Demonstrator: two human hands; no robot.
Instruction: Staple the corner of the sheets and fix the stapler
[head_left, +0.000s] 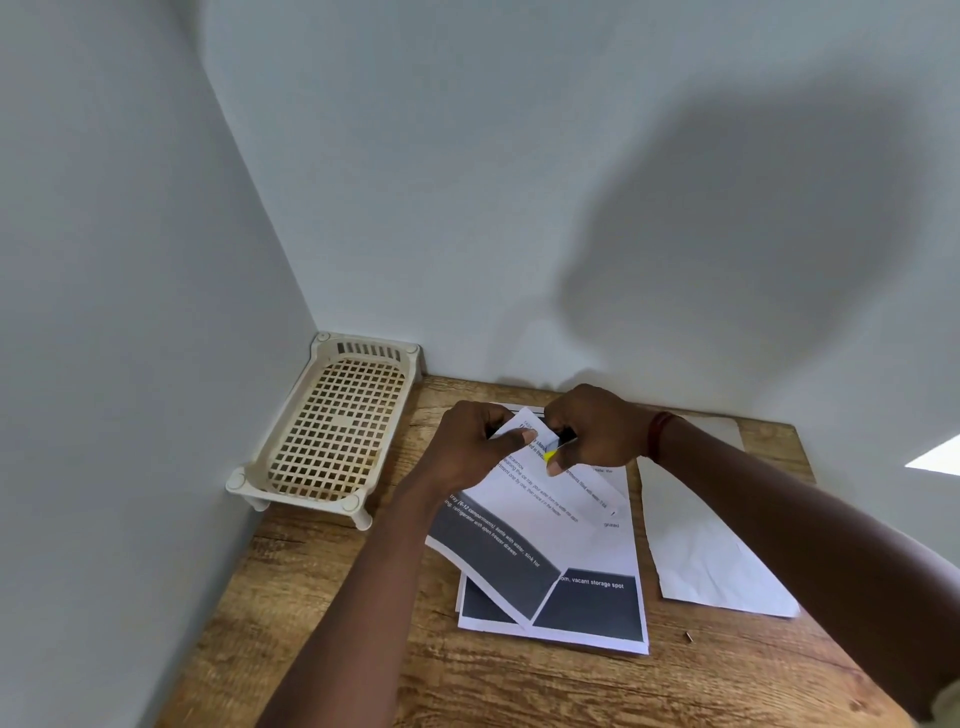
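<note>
My left hand (475, 447) pinches the top corner of a printed sheet (524, 525) that is lifted and tilted above a stack of printed papers (597, 608). My right hand (592, 434) grips a small dark object with a yellow part (551, 451) at that same corner of the sheet. What the object is I cannot make out. Both hands meet at the far middle of the wooden table (337, 597), close to the wall.
A cream plastic tray with a grid bottom (332, 426) stands on short legs in the back left corner. A blank white sheet (701, 551) lies right of the stack. A tiny dark bit (689, 636) lies on the table near the stack. Walls close the left and back.
</note>
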